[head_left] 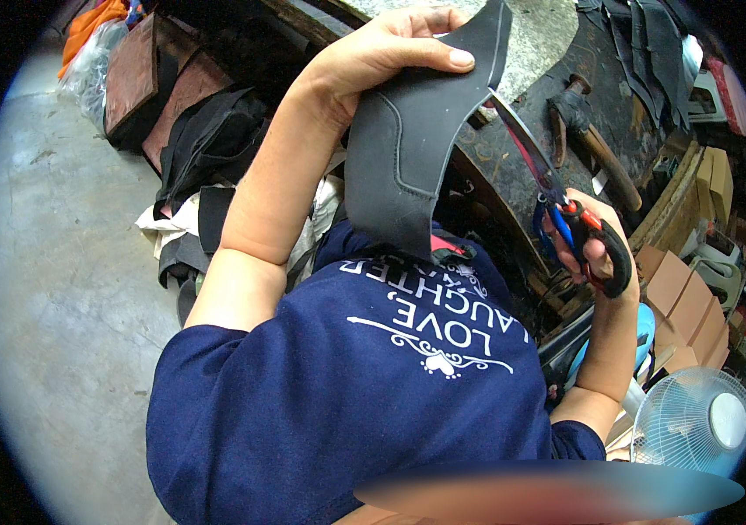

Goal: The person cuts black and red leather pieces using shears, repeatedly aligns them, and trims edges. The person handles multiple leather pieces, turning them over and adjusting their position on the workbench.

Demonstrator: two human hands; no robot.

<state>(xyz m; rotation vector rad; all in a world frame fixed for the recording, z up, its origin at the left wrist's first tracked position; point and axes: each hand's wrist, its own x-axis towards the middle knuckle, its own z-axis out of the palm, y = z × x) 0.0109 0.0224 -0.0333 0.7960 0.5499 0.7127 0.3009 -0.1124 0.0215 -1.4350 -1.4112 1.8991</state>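
Observation:
My left hand (395, 52) is closed on a curved black sheet piece (403, 131), thumb on top; it looks like leather, with a stitched seam, and resembles a shoe upper. My right hand (596, 232) grips scissors (535, 153) with black and orange-red handles. Their blade tips meet the right edge of the black piece, just below my left thumb. A blue handle-like part (556, 227) shows against the scissors and the fingers; I cannot tell whether it belongs to them. The black piece hangs over my lap, its lower end near my dark blue shirt.
A hammer (613, 162) lies on the dark worktable (521, 114) beyond the scissors, near a pale slab (548, 48). Black cut pieces (644, 52) are stacked at the far right. Boxes (683, 297) and a fan (696, 420) stand right. Black scraps (215, 131) pile up left, beside grey floor.

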